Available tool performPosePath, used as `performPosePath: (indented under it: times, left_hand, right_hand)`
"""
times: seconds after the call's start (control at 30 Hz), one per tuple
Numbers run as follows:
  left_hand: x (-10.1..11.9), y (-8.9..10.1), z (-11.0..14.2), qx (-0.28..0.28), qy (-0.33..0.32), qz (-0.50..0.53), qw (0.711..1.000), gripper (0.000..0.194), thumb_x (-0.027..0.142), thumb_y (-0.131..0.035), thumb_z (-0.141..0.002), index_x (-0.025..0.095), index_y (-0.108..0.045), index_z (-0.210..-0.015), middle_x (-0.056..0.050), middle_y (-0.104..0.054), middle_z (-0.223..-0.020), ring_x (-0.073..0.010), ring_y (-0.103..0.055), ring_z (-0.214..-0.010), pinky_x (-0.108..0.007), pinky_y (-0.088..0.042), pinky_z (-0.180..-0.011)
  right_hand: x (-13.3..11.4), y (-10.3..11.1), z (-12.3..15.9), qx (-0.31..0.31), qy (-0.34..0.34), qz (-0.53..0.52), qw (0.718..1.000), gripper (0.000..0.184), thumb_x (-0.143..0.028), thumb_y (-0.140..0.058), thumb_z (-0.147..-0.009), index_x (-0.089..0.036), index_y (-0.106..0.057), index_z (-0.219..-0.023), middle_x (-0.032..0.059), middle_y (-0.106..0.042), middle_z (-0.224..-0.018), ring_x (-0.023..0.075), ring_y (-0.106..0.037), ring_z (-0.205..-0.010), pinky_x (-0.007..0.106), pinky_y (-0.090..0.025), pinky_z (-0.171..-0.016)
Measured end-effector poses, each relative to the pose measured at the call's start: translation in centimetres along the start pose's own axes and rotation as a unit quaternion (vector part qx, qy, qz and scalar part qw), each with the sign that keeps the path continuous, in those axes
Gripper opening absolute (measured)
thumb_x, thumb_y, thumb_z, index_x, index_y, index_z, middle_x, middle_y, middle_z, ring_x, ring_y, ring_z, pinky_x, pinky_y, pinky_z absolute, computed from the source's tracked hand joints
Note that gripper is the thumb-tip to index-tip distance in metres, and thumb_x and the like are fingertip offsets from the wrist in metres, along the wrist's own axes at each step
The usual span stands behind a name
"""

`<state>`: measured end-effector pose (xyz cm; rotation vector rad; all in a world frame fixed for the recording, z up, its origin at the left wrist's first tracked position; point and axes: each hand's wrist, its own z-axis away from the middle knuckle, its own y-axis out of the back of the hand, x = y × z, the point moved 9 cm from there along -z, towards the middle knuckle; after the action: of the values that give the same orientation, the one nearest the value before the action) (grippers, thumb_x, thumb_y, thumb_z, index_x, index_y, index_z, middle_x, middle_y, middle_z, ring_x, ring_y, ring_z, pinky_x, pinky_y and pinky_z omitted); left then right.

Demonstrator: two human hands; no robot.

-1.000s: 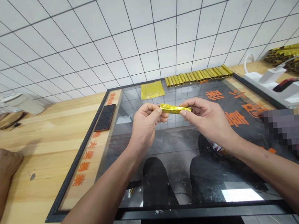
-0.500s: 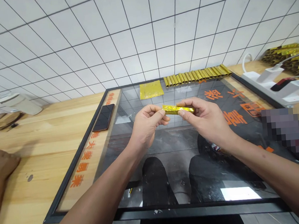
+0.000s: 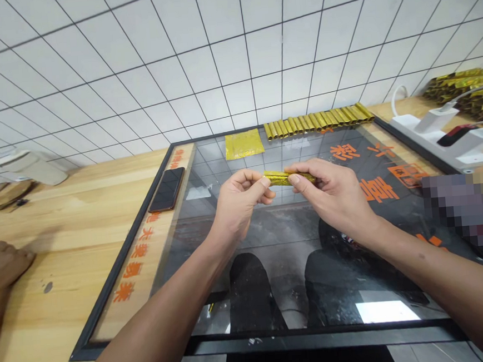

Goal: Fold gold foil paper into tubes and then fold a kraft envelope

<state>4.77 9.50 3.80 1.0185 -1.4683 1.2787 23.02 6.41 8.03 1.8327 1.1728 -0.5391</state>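
A narrow strip of folded gold foil paper [image 3: 285, 177] lies level between my two hands. My left hand [image 3: 241, 203] pinches its left end between thumb and fingers. My right hand [image 3: 330, 199] pinches the right end the same way. Both hands hover over a glass-topped table [image 3: 253, 325] with a black frame. Beyond my fingers, on the glass at the far edge, lie a flat square of gold foil [image 3: 243, 144] and a tight row of several rolled gold tubes [image 3: 318, 120].
A black smartphone [image 3: 167, 189] lies on the table's wooden border. A co-worker's hand [image 3: 1, 267] rests on the wooden bench at left. A white power strip [image 3: 433, 127] and a pile of gold rolls [image 3: 464, 88] sit at right. A pixelated patch [image 3: 461, 214] covers the right side.
The gold strip has turned from tilted to nearly level. My hands have closed in on it, and it looks slightly narrower.
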Motion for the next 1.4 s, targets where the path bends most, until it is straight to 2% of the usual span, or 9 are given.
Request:
performPosePath:
  times: [0.2,0.4,0.67,0.9,1.17,1.4]
  left_hand:
    - [-0.4,-0.2,0.0,-0.006,0.006,-0.012,1.000,0.022,0.029,-0.089,-0.080,0.017,-0.070,-0.080,-0.002,-0.073,-0.067,-0.0114,-0.069,-0.062,-0.021,-0.055,-0.062]
    - [-0.7,-0.4,0.1,-0.012,0.019,-0.001,1.000,0.023,0.028,-0.090,-0.079,0.016,-0.070,-0.080,-0.003,-0.074,-0.067,-0.0111,-0.069,-0.062,-0.021,-0.055,-0.062]
    - [-0.9,-0.7,0.2,-0.016,0.043,0.017,0.999,0.024,0.025,-0.090,-0.076,0.015,-0.068,-0.078,-0.003,-0.074,-0.066,-0.0112,-0.070,-0.062,-0.020,-0.056,-0.062]
    - [-1.5,-0.6,0.2,-0.019,0.054,0.008,0.998,0.021,0.024,-0.087,-0.079,0.016,-0.068,-0.080,-0.003,-0.075,-0.066,-0.0108,-0.069,-0.060,-0.020,-0.055,-0.061]
    - [-1.4,-0.7,0.5,-0.013,0.055,-0.010,0.998,0.020,0.023,-0.086,-0.079,0.015,-0.068,-0.079,-0.004,-0.074,-0.066,-0.0103,-0.067,-0.058,-0.020,-0.054,-0.060]
    - [-0.6,-1.1,0.6,-0.012,0.051,0.076,0.996,0.021,0.019,-0.089,-0.073,0.014,-0.070,-0.081,-0.002,-0.075,-0.070,-0.0109,-0.072,-0.064,-0.021,-0.058,-0.067]
  right_hand:
    - [-0.3,0.0,0.1,-0.009,0.010,0.016,1.000,0.020,-0.035,-0.063,-0.107,-0.027,-0.081,-0.107,0.0056,-0.081,-0.099,0.0255,-0.073,-0.090,0.041,-0.054,-0.083]
    - [-0.8,0.0,0.1,0.001,0.022,0.040,0.999,0.015,-0.028,-0.066,-0.105,-0.025,-0.079,-0.100,0.0037,-0.080,-0.092,0.0221,-0.070,-0.083,0.037,-0.052,-0.079]
    - [-0.7,0.3,0.2,0.030,0.035,0.049,0.998,0.011,-0.024,-0.067,-0.103,-0.024,-0.078,-0.099,0.0034,-0.081,-0.097,0.0212,-0.073,-0.084,0.034,-0.053,-0.077]
    - [-1.2,0.0,0.3,0.022,0.067,0.051,0.996,0.013,-0.020,-0.066,-0.104,-0.024,-0.077,-0.097,0.0036,-0.082,-0.097,0.0209,-0.074,-0.085,0.034,-0.053,-0.077]
    - [-0.6,0.0,0.3,0.027,0.044,0.051,0.997,0.012,-0.021,-0.067,-0.104,-0.022,-0.077,-0.098,0.0034,-0.082,-0.097,0.0201,-0.073,-0.084,0.033,-0.052,-0.075]
    - [-0.6,0.3,0.2,0.035,0.031,0.043,0.998,0.011,-0.021,-0.067,-0.104,-0.023,-0.077,-0.099,0.0021,-0.080,-0.093,0.0188,-0.071,-0.080,0.033,-0.050,-0.073]
